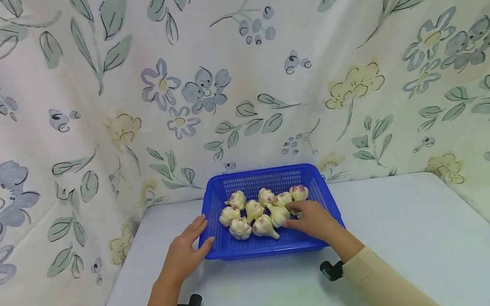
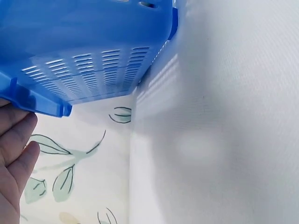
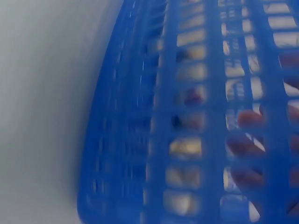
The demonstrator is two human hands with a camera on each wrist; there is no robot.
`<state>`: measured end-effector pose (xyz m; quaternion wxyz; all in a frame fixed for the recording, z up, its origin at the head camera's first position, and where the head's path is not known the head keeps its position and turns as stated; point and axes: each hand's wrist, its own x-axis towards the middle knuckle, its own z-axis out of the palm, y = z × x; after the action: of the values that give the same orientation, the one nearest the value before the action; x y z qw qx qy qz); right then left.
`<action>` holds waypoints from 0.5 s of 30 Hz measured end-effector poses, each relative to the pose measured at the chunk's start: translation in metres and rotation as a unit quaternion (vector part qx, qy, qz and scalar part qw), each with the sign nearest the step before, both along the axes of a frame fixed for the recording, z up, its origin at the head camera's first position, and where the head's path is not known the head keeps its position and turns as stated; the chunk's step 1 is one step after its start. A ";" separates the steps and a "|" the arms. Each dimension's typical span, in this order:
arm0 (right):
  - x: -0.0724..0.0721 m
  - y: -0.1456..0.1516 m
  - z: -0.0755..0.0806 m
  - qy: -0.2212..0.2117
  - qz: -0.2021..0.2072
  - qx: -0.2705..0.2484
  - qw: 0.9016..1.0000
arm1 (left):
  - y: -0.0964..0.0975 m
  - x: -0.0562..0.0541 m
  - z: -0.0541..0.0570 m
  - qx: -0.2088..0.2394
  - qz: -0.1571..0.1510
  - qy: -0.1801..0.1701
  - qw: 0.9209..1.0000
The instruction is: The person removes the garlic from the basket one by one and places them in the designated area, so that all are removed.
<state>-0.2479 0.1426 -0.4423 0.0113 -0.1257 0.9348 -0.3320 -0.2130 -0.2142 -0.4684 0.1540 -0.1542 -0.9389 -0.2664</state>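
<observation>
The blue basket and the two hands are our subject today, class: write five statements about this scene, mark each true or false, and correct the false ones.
1. The blue basket contains garlic bulbs. True.
2. The left hand is deep among the garlic bulbs. False: the left hand is at the basket's left rim.
3. The right hand reaches into the right part of the basket. True.
4. The basket stands on floral cloth. False: it stands on the white table; the floral cloth hangs behind.
5. In the right wrist view, fingers show through the basket's slots. True.
</observation>
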 end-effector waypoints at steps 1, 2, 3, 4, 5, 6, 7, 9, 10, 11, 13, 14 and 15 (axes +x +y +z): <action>-0.002 -0.003 0.000 -0.014 -0.006 -0.014 1.000 | 0.001 0.000 0.000 0.001 0.001 -0.003 1.000; -0.003 -0.006 -0.001 -0.025 -0.011 -0.024 0.999 | 0.001 0.000 -0.001 0.002 0.003 -0.007 1.000; -0.005 -0.008 -0.001 -0.031 -0.013 -0.029 0.999 | 0.002 0.000 -0.002 0.003 0.005 -0.010 1.000; -0.007 -0.010 -0.001 -0.041 -0.017 -0.034 0.998 | 0.002 0.000 -0.003 0.004 0.006 -0.013 1.000; -0.009 -0.012 -0.002 -0.047 -0.019 -0.036 0.998 | 0.002 0.000 -0.003 0.004 0.009 -0.016 1.000; -0.011 -0.014 -0.002 -0.054 -0.020 -0.039 0.998 | 0.002 0.000 -0.004 0.004 0.010 -0.018 1.000; -0.013 -0.015 -0.002 -0.057 -0.018 -0.040 0.997 | 0.003 0.001 -0.004 0.005 0.012 -0.017 1.000; -0.016 -0.016 -0.003 -0.061 -0.016 -0.042 0.997 | 0.002 0.001 -0.003 0.012 0.014 -0.013 1.000; -0.018 -0.017 -0.004 -0.063 -0.017 -0.046 0.997 | 0.003 0.001 -0.003 0.016 0.014 -0.009 1.000; -0.020 -0.017 -0.004 -0.064 -0.017 -0.046 0.997 | 0.002 0.001 -0.003 0.018 0.014 -0.006 1.000; -0.022 -0.017 -0.005 -0.072 -0.016 -0.047 0.996 | 0.001 0.001 -0.003 0.021 0.012 -0.003 1.000; -0.022 -0.017 -0.005 -0.076 -0.016 -0.045 0.996 | 0.001 0.001 -0.003 0.022 0.011 -0.003 1.000; -0.023 -0.017 -0.007 -0.077 -0.011 -0.041 0.996 | 0.000 0.001 -0.004 0.021 0.010 -0.004 1.000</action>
<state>-0.2708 0.1252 -0.4489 0.0745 -0.0897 0.9181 -0.3787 -0.2120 -0.2137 -0.4721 0.1558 -0.1408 -0.9353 -0.2849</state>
